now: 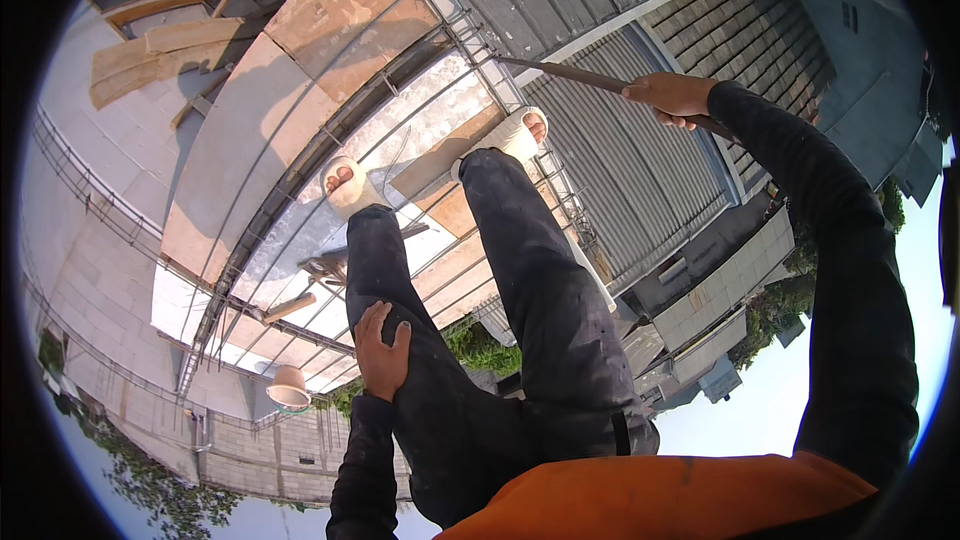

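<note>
My right hand (672, 98) is closed around a long brown bar (575, 72), held out to the right. The bar's thin far end reaches the rebar cage (462, 28) beyond my right foot; whether it hooks onto the steel is too small to tell. On my left thigh my left hand (381, 352) lies flat with the thumb apart, holding nothing. My feet, in pale open-toed footwear, stand among thin steel rods (395, 130) laid across boards (455, 155).
A corrugated roof (630, 150) and a tiled roof (740, 50) lie at right. Plywood panels (240, 130) stretch out at left. A pale bucket (288, 387), a short wooden piece (289, 308) and a dark object (328, 265) are left of my legs. Green plants (480, 348) show below the deck's edge.
</note>
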`<state>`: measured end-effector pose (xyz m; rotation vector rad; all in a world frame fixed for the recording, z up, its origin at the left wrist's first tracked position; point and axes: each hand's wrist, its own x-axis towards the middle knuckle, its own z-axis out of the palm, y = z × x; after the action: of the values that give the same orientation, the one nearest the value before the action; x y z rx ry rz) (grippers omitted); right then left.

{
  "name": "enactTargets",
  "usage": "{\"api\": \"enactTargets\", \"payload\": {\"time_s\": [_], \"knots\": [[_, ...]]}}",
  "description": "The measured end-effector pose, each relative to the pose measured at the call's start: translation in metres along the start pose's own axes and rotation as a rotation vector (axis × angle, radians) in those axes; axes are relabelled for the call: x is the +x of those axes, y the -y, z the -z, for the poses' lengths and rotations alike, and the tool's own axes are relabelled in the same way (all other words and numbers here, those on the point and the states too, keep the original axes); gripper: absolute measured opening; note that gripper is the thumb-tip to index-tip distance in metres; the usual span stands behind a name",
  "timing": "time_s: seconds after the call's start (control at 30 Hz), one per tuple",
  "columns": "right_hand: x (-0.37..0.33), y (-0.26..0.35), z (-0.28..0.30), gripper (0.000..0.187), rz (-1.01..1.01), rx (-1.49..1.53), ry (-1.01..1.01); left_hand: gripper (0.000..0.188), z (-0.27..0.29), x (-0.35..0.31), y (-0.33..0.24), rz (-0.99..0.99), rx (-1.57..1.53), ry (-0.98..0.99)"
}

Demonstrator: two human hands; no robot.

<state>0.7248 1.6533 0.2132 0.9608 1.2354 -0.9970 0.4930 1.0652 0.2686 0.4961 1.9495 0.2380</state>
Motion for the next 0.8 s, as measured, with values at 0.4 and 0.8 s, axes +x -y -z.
{"api": "enactTargets", "payload": {"time_s": [0.4, 0.8], "knots": [[-0.005, 0.048, -0.006, 0.052, -0.1, -0.02, 0.006, 0.047, 0.011, 0.005, 0.002, -0.004, -0.11, -0.051], [0.004, 0.049, -0.103, 0.054, -0.093, 0.366, -0.086, 0.042, 0.027, 0.016, 0.009, -0.19, 0.017, -0.078]]}}
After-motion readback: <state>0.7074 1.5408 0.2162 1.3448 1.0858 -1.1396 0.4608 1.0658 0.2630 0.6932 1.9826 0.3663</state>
